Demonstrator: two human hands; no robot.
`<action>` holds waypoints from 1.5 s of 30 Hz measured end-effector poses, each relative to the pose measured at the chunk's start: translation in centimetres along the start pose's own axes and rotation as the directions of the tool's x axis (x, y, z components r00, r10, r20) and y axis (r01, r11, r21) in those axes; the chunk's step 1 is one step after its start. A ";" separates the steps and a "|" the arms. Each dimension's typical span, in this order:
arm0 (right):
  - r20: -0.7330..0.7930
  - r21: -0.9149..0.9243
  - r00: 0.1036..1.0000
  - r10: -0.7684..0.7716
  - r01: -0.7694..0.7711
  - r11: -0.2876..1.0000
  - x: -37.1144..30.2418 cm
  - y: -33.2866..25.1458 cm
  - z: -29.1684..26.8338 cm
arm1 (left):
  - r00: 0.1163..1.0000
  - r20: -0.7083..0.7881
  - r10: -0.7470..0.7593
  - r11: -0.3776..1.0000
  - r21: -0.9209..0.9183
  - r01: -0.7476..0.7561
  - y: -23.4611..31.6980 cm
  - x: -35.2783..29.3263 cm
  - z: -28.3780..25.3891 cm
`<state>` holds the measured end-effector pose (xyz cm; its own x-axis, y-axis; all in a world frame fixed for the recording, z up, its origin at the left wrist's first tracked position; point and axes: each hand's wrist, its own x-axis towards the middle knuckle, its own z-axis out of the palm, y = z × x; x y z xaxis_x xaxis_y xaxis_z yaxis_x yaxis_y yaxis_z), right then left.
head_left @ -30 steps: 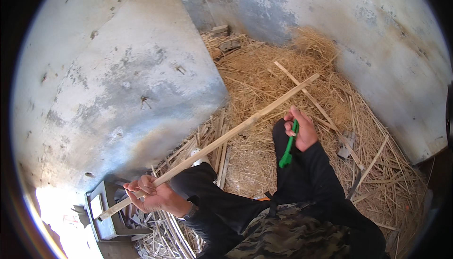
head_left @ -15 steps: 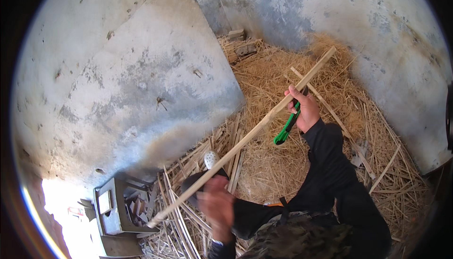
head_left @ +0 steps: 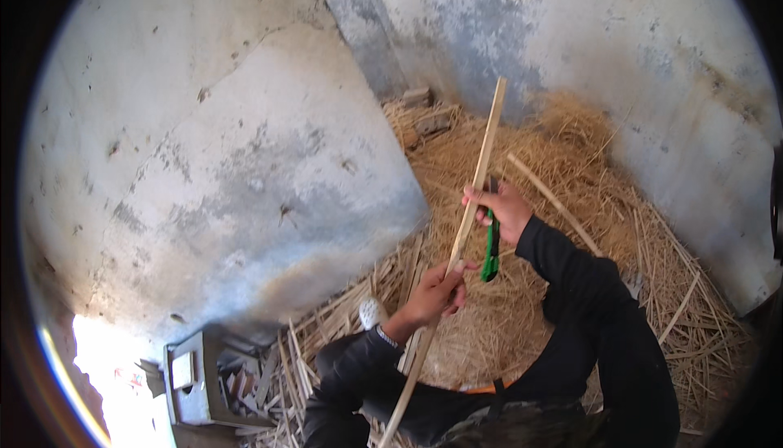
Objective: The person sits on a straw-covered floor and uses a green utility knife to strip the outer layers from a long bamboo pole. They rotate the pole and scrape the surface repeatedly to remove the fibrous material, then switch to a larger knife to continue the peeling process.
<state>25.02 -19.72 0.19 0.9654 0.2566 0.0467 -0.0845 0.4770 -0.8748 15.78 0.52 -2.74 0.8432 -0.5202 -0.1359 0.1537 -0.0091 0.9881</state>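
A long, pale wooden strip point(head_left: 486, 146) stands at a steep slant across the middle of the view, its far end rising in front of the wall. My left hand point(head_left: 432, 297) is closed round its lower half, with the thumb along the strip. Higher up, my right hand point(head_left: 510, 211) pinches the same strip between thumb and fingers. That right hand also holds a green and black utility knife point(head_left: 491, 256), its green handle hanging down beside the strip. Whether the blade is out I cannot tell.
Curly shavings point(head_left: 563, 134) are heaped toward the back wall point(head_left: 603, 32). Many cut strips point(head_left: 685, 317) lie at the right, and a loose stick point(head_left: 555, 203) leans near my right forearm. A grey box point(head_left: 192, 395) with scraps stands at lower left, near a white perforated shoe point(head_left: 373, 313).
The strip has swung from a broad diagonal to a steeper slant. My left hand, blurred before, has moved up and right and now grips it. My right hand has shifted slightly left and down.
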 end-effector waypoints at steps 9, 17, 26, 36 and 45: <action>0.055 -0.712 0.749 0.661 -0.434 0.552 1.0 10.2 -13.5 | 0.972 -0.230 0.041 0.985 -0.153 -0.078 0.7 5.8 -3.4; -0.043 -0.975 0.366 0.930 0.188 -0.119 -6.1 12.3 -13.8 | 0.985 -0.175 0.001 0.940 -0.337 -0.060 1.3 5.5 -4.5; -0.002 -0.988 0.999 0.041 -0.008 0.151 0.7 1.5 -5.3 | 0.978 -0.201 -0.055 0.949 -0.315 -0.012 2.3 3.9 -4.4; 0.438 -0.896 0.822 -0.363 0.433 -0.100 5.4 3.8 -3.2 | 0.962 -0.206 -0.178 0.980 -0.128 0.154 -0.1 5.1 -3.8; 0.427 -0.900 0.884 -0.188 0.397 -0.178 5.9 6.4 -5.6 | 0.915 -0.011 -0.404 0.908 -0.128 0.400 -1.0 5.1 -5.2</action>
<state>31.56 -19.88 -7.83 0.7641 0.4964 0.4119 0.6207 -0.7398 -0.2598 22.57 2.31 -4.82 0.7145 -0.4630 -0.5246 0.5427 -0.1066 0.8332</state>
